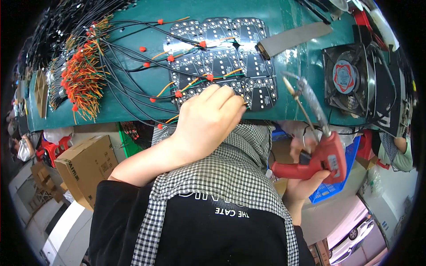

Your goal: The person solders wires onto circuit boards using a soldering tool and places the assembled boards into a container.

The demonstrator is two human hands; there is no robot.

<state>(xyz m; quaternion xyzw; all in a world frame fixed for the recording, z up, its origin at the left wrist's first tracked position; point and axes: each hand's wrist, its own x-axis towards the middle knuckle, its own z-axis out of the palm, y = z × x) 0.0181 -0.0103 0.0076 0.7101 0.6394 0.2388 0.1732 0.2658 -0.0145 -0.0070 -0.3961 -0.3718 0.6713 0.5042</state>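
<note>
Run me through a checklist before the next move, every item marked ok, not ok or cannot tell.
1. Right hand grips the red soldering gun: ok.
2. Gun's tip apart from the left hand: ok.
3. Tip hot: cannot tell.
4. Left hand holding a wire: cannot tell, its fingers hide that.
5. Circuit boards clear of the grey flat tool: not ok, its dark end lies at their right edge.
6. Fan spinning: cannot tell.

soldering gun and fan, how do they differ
The soldering gun is mostly red, while the fan is mostly black. The soldering gun is slender-tipped; the fan has a square frame. The soldering gun is in the right hand; the fan sits on the table. Both are right of the boards.
</note>
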